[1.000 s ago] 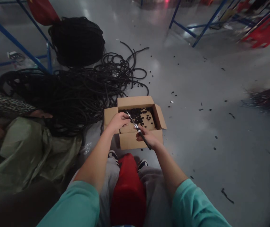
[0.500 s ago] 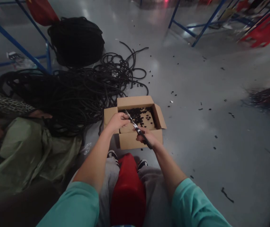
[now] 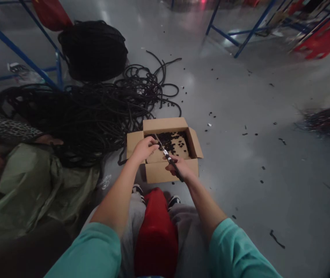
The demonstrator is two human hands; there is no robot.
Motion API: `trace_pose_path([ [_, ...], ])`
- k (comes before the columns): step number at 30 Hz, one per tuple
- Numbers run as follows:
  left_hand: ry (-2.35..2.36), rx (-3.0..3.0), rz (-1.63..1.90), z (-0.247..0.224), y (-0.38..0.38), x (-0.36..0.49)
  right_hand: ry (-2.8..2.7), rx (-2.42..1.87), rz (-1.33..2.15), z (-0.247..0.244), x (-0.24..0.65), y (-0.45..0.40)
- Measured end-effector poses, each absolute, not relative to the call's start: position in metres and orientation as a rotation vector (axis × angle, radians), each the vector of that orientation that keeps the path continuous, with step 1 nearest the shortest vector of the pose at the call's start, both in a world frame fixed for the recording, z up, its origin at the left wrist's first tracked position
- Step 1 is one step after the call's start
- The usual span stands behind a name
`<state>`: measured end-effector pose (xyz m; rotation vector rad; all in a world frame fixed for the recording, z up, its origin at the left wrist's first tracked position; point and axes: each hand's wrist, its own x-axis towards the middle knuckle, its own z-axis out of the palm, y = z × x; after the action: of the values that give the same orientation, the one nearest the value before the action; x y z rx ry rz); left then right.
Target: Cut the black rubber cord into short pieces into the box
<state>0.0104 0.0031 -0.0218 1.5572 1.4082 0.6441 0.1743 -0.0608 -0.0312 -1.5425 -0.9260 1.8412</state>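
Observation:
My right hand (image 3: pixel 179 168) grips a pair of scissors (image 3: pixel 169 157) by their black handles. The blades point up and to the left, over an open cardboard box (image 3: pixel 172 172). Beside the blades, my left hand (image 3: pixel 146 148) has thumb and fingers drawn together in a pinch. What they hold is too small and dark to make out. Many small black cut pieces (image 3: pixel 169 141) lie in the box below both hands. A big tangle of black cord (image 3: pixel 95 110) spreads over the floor to the left of the box.
Behind the tangle stands a thick black coil (image 3: pixel 93 50). A co-worker's hand (image 3: pixel 49 139) rests by the cord at left, near a green-grey cloth (image 3: pixel 43 181). Blue metal frames (image 3: pixel 247 33) stand farther back. Black scraps dot the grey floor (image 3: pixel 234 92). Something red (image 3: pixel 156 231) is between my legs.
The scissors and my right hand have shifted very slightly, with the blade tips a little farther right. My left hand stays nearly in place beside them.

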Motion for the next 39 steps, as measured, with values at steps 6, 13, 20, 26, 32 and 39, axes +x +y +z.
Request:
trace_pose_path([
  [6, 1.38, 1.664, 0.615, -0.019, 0.004, 0.01, -0.951, -1.414, 1.937, -0.03, 0.181, -0.061],
  [13, 1.178, 1.445, 0.506, -0.02, 0.003, 0.008, -1.05, -1.326, 1.923, -0.027, 0.185, -0.059],
  [20, 1.147, 1.296, 0.509, -0.011, 0.004, 0.004, -1.089, -1.385, 1.899, -0.028, 0.183, -0.061],
  [26, 1.144, 1.314, 0.543, -0.015, 0.004, 0.005, -1.059, -1.457, 1.812, -0.029, 0.18, -0.061],
  [32, 1.197, 1.449, 0.748, -0.029, 0.005, 0.012, -1.028, -1.508, 1.783, -0.027, 0.179, -0.059],
  [39, 1.201, 1.376, 0.655, -0.029, 0.004, 0.013, -0.984, -1.453, 1.846, -0.021, 0.182, -0.058],
])
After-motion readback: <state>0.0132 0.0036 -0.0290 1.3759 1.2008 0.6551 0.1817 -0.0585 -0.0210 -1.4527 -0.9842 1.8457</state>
